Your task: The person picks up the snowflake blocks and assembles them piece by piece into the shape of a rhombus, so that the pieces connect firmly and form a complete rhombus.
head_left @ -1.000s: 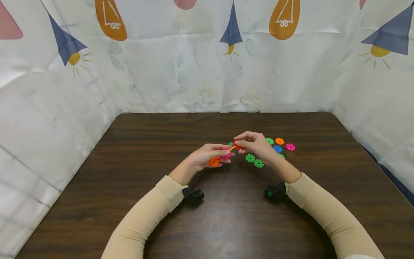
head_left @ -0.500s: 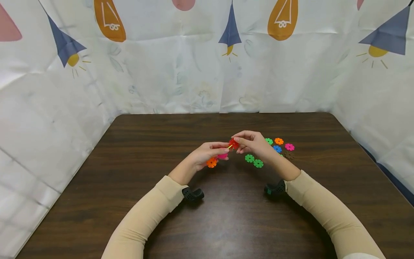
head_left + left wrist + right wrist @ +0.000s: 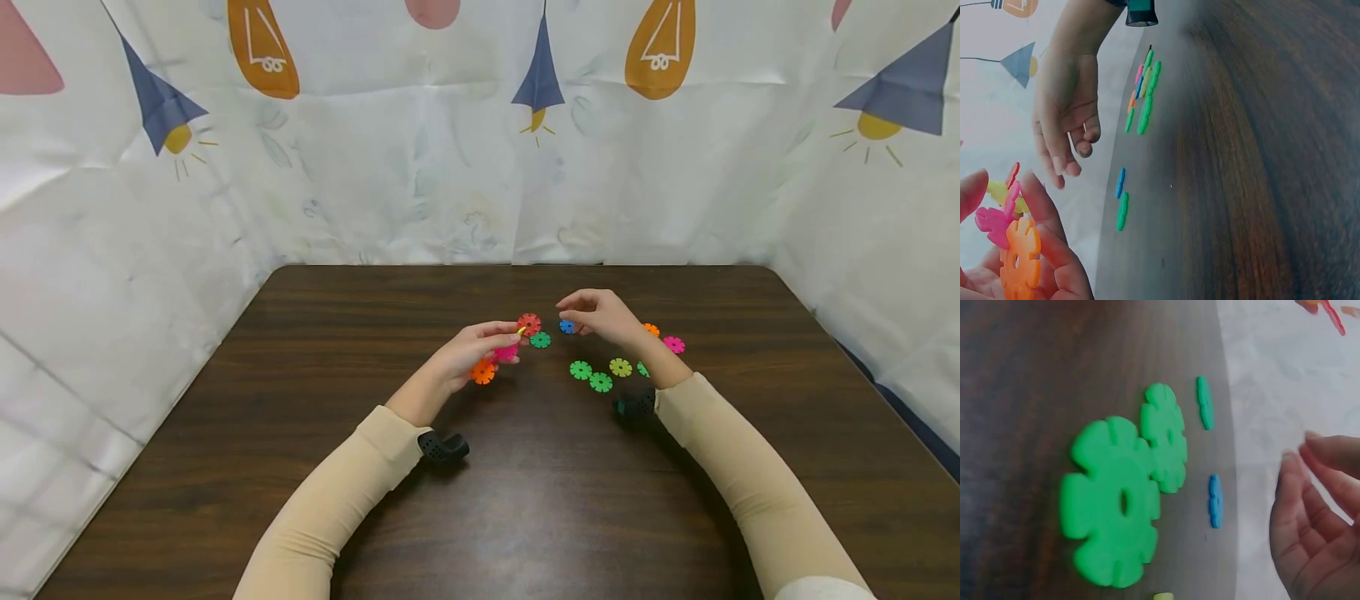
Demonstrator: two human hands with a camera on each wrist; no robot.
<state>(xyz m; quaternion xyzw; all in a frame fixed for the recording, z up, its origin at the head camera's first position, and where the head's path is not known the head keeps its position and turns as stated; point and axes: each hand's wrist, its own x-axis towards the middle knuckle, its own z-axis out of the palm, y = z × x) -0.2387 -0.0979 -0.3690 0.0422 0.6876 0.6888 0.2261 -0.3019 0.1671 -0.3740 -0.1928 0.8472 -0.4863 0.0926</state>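
My left hand [image 3: 461,354] pinches a joined cluster of notched flower-shaped plastic discs. In it are an orange disc [image 3: 1020,259], a pink disc [image 3: 999,219], a yellow disc [image 3: 997,190] and a red disc [image 3: 529,323] at the far end. Fingers hide part of the cluster. My right hand [image 3: 600,315] holds nothing; its fingers bend loosely above a blue disc [image 3: 567,327] on the table. In the right wrist view, a gap shows between that hand and the blue disc. A dark green disc [image 3: 540,340] lies just left of the blue one.
Two bright green discs [image 3: 581,370] lie in front of the right hand, with a yellow-green disc [image 3: 620,367] beside them. An orange disc [image 3: 651,330] and a pink disc [image 3: 674,344] sit farther right, partly behind the right forearm. The brown table [image 3: 525,517] meets a patterned curtain [image 3: 360,183].
My right hand has let go of the red disc, which stays on the cluster in the left hand. The right hand has moved right, over the blue disc; the left has shifted slightly left.
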